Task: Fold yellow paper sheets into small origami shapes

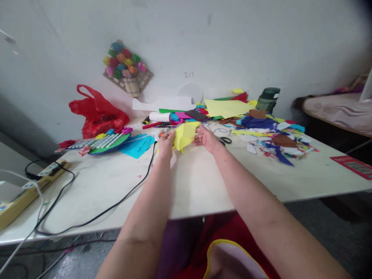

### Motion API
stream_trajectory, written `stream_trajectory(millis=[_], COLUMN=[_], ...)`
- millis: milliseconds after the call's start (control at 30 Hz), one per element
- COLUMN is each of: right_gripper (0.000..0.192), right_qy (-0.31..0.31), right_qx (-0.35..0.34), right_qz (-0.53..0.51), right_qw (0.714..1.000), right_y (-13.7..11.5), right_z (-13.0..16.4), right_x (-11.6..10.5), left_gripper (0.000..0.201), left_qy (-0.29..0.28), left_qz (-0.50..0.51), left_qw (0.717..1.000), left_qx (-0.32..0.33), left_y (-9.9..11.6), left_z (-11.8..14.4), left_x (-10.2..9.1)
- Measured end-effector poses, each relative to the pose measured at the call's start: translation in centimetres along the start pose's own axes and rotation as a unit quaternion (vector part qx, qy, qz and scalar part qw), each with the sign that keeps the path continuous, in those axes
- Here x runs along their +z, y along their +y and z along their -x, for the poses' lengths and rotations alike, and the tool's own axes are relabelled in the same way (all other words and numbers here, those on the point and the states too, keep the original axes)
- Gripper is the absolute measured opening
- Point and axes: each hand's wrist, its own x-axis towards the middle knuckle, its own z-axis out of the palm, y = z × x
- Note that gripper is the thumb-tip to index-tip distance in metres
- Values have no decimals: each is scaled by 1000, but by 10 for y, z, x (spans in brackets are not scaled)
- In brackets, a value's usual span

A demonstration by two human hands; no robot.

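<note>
A creased piece of yellow paper (186, 135) is held up between my hands over the middle of the white table (200, 182). My left hand (166, 142) is closed on its left edge. At its right edge, my right hand (206, 138) grips the paper between thumb and fingers. Just to the right of that hand lie black-handled scissors (226, 140), partly hidden by it. A black cable (149, 166) ends close to my left hand. Blue paper (138, 145) lies flat further left.
Paper scraps (279, 139) spread over the right side, with a dark green bottle (267, 100) behind. At the left are a red plastic bag (97, 112), a green disc with rolled paper sticks (110, 143) and a power strip (31, 190). Yellow sheets (228, 108) lie at the back.
</note>
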Motion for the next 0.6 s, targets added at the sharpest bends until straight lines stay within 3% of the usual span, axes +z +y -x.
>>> stream_trajectory(millis=[133,233,333,500,600], right_gripper=[40,25,19,19,21], right_qy=[-37,-68,-38,72,68], right_qx=[37,42,18,-34,-45], right_qz=[-36,-25,-9,16,39], right_qw=[998,996,999,997,996], right_y=[0,3,8,13,14], right_z=[4,8,7,-1,-4], right_x=[7,15,23,23,16], left_gripper=[24,25,30,33,31], left_qy=[62,58,27,-53,-63], left_qz=[76,105,102,63,37], left_qw=[995,993,994,996,995], left_qx=[-4,-2,-4,-44,-74], left_y=[0,0,-1,1,4], left_z=[2,5,10,15,13], left_x=[6,10,14,14,10])
